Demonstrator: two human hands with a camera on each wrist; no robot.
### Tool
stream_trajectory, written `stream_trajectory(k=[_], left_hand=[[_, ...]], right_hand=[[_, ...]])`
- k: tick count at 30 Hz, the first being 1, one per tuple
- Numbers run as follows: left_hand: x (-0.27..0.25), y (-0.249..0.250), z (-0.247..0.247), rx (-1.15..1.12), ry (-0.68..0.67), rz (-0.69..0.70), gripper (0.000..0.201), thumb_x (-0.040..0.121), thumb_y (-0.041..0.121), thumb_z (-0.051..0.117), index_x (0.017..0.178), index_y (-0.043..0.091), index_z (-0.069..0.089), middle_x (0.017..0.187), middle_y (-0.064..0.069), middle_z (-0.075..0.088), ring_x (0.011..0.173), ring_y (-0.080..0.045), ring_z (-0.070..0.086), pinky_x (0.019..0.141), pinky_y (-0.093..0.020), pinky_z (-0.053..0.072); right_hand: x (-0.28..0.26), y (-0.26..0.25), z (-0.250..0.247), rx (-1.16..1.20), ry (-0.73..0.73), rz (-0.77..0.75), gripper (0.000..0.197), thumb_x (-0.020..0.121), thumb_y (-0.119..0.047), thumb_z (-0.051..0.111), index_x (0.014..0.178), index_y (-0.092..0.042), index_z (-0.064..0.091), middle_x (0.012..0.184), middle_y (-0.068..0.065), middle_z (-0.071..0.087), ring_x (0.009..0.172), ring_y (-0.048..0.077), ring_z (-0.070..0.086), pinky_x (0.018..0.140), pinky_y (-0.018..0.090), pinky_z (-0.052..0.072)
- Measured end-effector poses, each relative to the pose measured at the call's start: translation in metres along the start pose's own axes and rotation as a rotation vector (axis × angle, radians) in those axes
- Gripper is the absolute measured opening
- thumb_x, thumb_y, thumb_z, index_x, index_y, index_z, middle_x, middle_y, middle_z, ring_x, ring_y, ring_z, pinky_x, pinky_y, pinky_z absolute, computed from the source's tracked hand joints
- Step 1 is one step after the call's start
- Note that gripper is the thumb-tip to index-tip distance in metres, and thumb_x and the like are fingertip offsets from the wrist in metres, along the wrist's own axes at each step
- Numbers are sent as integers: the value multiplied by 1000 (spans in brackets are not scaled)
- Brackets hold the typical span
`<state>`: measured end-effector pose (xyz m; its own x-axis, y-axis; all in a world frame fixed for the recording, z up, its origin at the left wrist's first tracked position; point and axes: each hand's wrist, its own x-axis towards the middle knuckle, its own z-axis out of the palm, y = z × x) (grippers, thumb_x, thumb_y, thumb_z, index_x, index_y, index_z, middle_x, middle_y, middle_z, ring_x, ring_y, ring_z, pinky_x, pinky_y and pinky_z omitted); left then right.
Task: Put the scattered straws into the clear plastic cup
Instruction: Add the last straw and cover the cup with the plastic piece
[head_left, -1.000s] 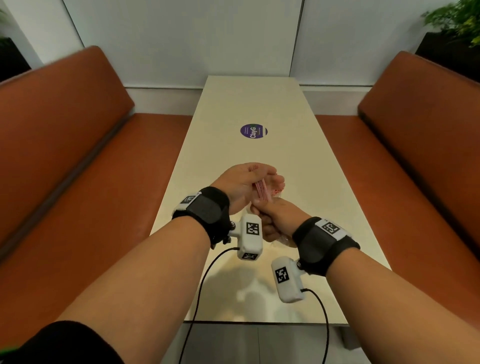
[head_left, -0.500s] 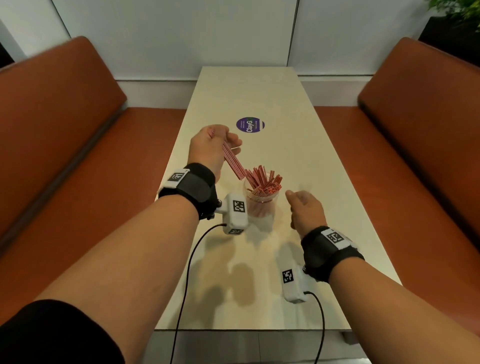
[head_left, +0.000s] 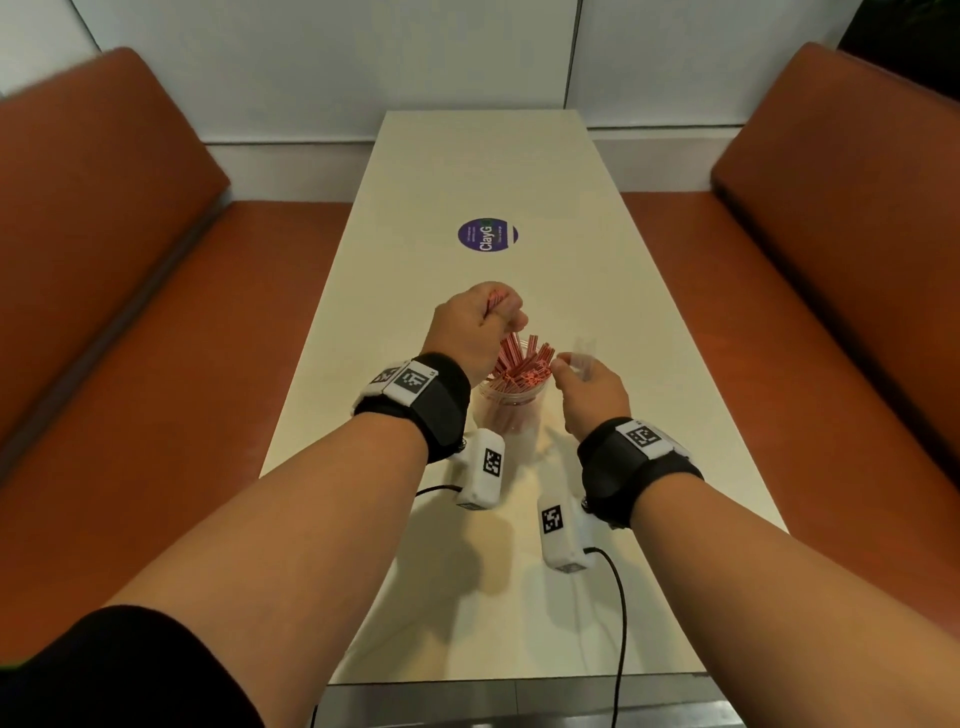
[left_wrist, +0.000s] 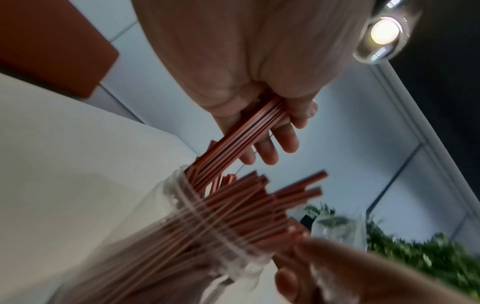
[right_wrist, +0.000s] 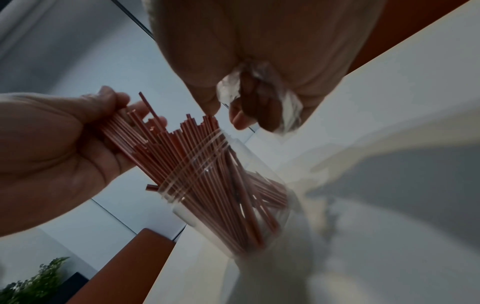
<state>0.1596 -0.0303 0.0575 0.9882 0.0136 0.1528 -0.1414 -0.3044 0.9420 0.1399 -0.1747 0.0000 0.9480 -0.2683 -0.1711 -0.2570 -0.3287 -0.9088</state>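
Left hand (head_left: 475, 332) gripping red straws (head_left: 511, 353) over clear cup (head_left: 506, 410), right hand (head_left: 589, 389) pinching clear wrapper (head_left: 584, 351)

pale table (head_left: 483, 171) | orange benches (head_left: 93, 218) | white wall (head_left: 322, 62) | possibly plant (right_wrist: 33, 283)

The cup (head_left: 511, 410) mouth is crowded: the standing straws (head_left: 524, 371) fan out across it, leaving little gap. The left hand (head_left: 475, 332) with its bundle (left_wrist: 249, 131) closes off the left side above the rim, and the right hand (head_left: 589, 395), gripping crumpled clear plastic (right_wrist: 259, 90), sits just beside the rim on the right. Beyond the cup, the table (head_left: 483, 171) lies open up to the round sticker (head_left: 487, 235).
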Motion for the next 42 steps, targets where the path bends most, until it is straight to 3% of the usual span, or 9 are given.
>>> stream_trajectory(k=[5,8,15,19,24,28,31,35,42], left_hand=[[-8,-11,7,358,-101,-29,20,97,30,50,103,20,67,114,-4,69,112,-22,59,101,-37,45],[-10,-14,7,531,-211,-75,34,95,38,52,126,28,59,155,-10,32,145,-30,21,115,-38,22],[-26,-29,-22,103,157,48,76,80,63,56,142,21,42,152,-6,37,140,-19,35,110,-29,31],[-28,-55,-22,452,-226,-254,127,53,79,67,153,21,14,161,-9,11,148,-24,12,119,-44,17],[-6,-40,2,561,-350,-165,122,52,62,82,149,19,21,159,-12,16,149,-26,3,120,-45,14],[1,-29,11,659,-350,-54,129,56,66,78,153,20,6,161,-7,9,149,-25,0,120,-43,10],[3,-36,10,584,-318,-22,123,59,74,68,152,30,2,162,-7,10,149,-25,8,119,-46,16],[-3,-26,13,568,-274,20,83,88,57,52,153,24,13,161,-9,8,149,-25,2,118,-40,6],[3,-37,16,666,-281,88,67,95,42,44,152,19,17,162,-2,11,149,-21,-6,120,-39,-5]], right_hand=[[-2,0,1,34,-12,26,21,80,-48,53,95,-35,61,103,6,69,81,23,58,87,52,54],[-2,1,1,53,-16,41,30,80,-50,53,102,-32,64,104,6,70,87,26,63,89,50,54],[-2,3,-2,62,-35,34,19,89,-41,52,100,-32,65,78,-10,65,83,19,62,88,48,54],[-1,4,2,62,-60,-8,16,92,-38,49,81,-40,60,76,-11,63,84,22,62,86,46,52],[3,10,7,109,-63,-36,28,92,-38,50,111,-24,67,81,-9,64,65,12,53,78,43,49],[3,10,6,133,-75,-6,36,90,-39,52,119,-22,64,104,0,68,85,19,59,84,43,49],[3,8,5,153,-82,1,33,84,-43,52,110,-29,67,110,2,70,75,16,55,83,44,49],[3,6,4,123,-98,-23,13,85,-41,53,76,-45,61,85,-9,68,63,11,51,75,41,48],[4,6,3,129,-92,-29,15,89,-35,53,81,-42,62,78,-11,64,69,13,55,72,38,46]])
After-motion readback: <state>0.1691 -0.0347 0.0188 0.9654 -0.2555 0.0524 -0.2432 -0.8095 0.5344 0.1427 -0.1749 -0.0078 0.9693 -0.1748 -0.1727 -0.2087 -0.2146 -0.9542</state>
